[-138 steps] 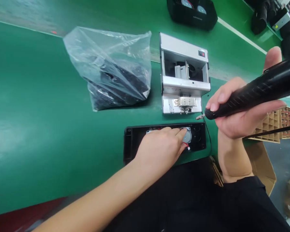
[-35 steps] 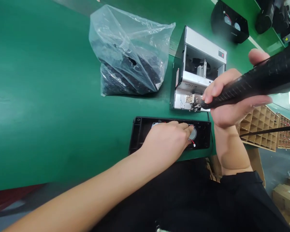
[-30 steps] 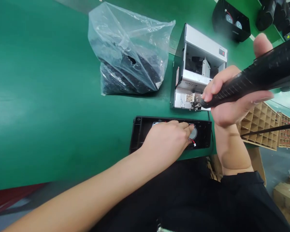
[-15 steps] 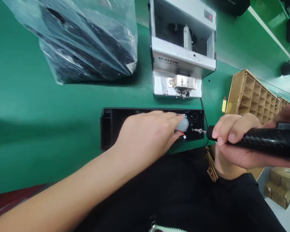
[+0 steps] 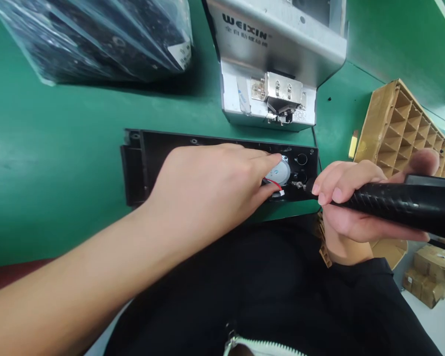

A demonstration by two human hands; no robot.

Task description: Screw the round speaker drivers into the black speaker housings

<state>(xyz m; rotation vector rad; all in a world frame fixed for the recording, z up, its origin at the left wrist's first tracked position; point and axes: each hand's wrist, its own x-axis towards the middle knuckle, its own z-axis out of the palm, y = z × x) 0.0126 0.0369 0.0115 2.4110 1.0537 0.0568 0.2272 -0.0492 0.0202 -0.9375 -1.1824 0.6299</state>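
Observation:
A long, open black plastic housing (image 5: pixel 159 146) lies across the green table. My left hand (image 5: pixel 215 178) reaches into it, thumb and fingertips closed around a round silver part (image 5: pixel 280 173) near its right end. A red and a dark wire run from that part to a small white connector (image 5: pixel 282 193). My right hand (image 5: pixel 348 198) grips a black electric screwdriver (image 5: pixel 385 202), held nearly level. Its bit (image 5: pixel 298 185), with a spring around it, points left into the housing just beside the silver part. Whether a screw is at the tip I cannot tell.
Behind the housing stands a metal WEIXIN screw feeder (image 5: pixel 278 94). A clear bag of black parts (image 5: pixel 114 44) lies at back left. On the right are a cardboard box with dividers (image 5: pixel 396 128) and a small yellow object (image 5: pixel 353 144). Cartons (image 5: pixel 430 272) sit on the floor.
The view has moved closer and tilted lower, so everything sits differently in frame. The screwdriver bit has come nearer the silver part. My left hand keeps its grip.

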